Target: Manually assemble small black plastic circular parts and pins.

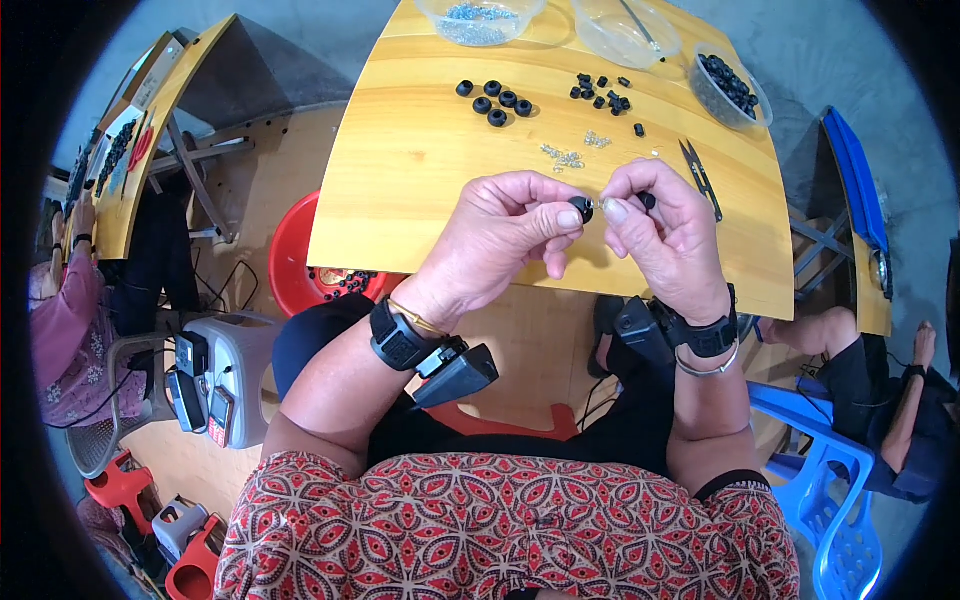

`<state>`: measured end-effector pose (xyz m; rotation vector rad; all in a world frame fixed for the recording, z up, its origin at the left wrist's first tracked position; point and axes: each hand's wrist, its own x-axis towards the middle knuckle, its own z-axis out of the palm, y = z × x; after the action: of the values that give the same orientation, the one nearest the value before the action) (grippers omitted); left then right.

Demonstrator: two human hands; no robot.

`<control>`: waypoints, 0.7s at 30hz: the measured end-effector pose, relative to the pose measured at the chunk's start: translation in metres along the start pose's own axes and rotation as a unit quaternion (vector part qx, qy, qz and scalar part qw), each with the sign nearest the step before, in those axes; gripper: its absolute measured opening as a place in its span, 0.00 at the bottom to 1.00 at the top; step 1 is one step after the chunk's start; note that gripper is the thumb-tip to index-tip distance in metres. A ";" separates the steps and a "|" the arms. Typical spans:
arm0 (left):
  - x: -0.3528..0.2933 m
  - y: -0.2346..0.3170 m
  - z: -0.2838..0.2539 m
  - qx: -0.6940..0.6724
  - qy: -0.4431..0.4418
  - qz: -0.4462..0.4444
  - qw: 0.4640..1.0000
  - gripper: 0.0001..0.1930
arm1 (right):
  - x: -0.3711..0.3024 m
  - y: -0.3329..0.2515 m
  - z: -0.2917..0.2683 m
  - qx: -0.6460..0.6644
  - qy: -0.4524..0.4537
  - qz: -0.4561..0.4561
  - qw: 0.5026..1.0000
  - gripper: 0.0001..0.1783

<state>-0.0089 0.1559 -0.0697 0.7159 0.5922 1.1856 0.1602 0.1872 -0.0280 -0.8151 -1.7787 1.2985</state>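
Observation:
My left hand (500, 235) pinches a small black ring-shaped part (581, 207) between thumb and fingertips above the near edge of the wooden table (420, 170). My right hand (665, 230) meets it from the right, pinching a tiny silver metal piece (598, 204) against the black part. Another small black part (647, 200) shows behind my right fingers. Both wrists wear black bands with devices.
On the table lie several black rings (495, 100), small black parts (603, 93), tiny silver pieces (565, 156) and black snips (702, 178). Clear bowls (480, 20) (728, 88) stand at the far edge. A red basin (300, 260) sits below left. Other people sit at both sides.

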 end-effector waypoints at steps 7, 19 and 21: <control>0.000 0.000 0.000 0.001 -0.006 -0.012 1.000 0.09 | 0.001 0.004 -0.001 -0.092 -0.055 -0.053 0.993 0.05; 0.000 -0.001 -0.004 -0.145 -0.070 -0.041 0.986 0.10 | 0.006 0.004 -0.013 0.160 0.016 0.101 0.982 0.08; 0.000 -0.001 -0.003 -0.138 -0.072 -0.042 0.987 0.11 | 0.005 0.000 -0.013 0.240 0.030 0.121 0.963 0.09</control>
<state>-0.0106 0.1564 -0.0729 0.5296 0.3262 1.1010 0.1685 0.1977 -0.0246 -0.7934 -1.2600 1.7546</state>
